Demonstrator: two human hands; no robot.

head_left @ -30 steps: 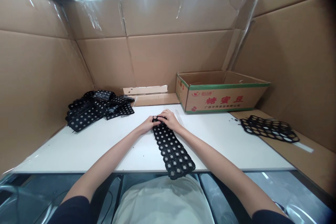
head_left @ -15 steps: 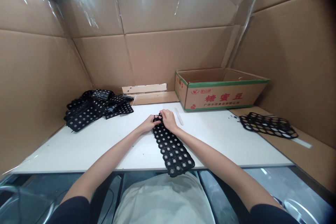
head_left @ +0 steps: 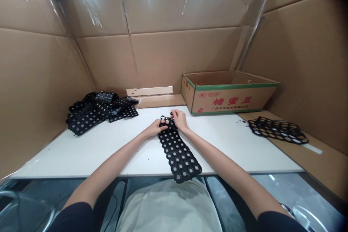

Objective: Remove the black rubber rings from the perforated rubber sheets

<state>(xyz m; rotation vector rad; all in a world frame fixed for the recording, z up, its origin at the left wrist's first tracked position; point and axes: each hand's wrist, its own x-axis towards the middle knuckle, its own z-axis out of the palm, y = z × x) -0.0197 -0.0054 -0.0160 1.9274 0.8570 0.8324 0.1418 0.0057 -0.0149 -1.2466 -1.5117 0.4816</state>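
Observation:
A black perforated strip point(head_left: 181, 156) with rows of pale round spots lies on the white table, its near end hanging past the front edge. My left hand point(head_left: 154, 128) is closed on the strip's far end, thumb on top. Just right of that end, my right hand point(head_left: 180, 119) is lifted slightly, its fingertips pinched on a small dark round piece point(head_left: 171, 114). At the strip's far edge, an open ring shows no pale centre.
A pile of similar black dotted strips point(head_left: 91, 112) lies at the left. Black lattice sheets with open holes point(head_left: 277, 129) rest at the right. Behind stands an open cardboard box point(head_left: 233, 98), with a thin white stick near it. Cardboard walls point(head_left: 185, 50) surround the table.
My right hand has moved up and slightly right, off the strip's far end, with the small dark piece in its fingertips. My left hand keeps its hold.

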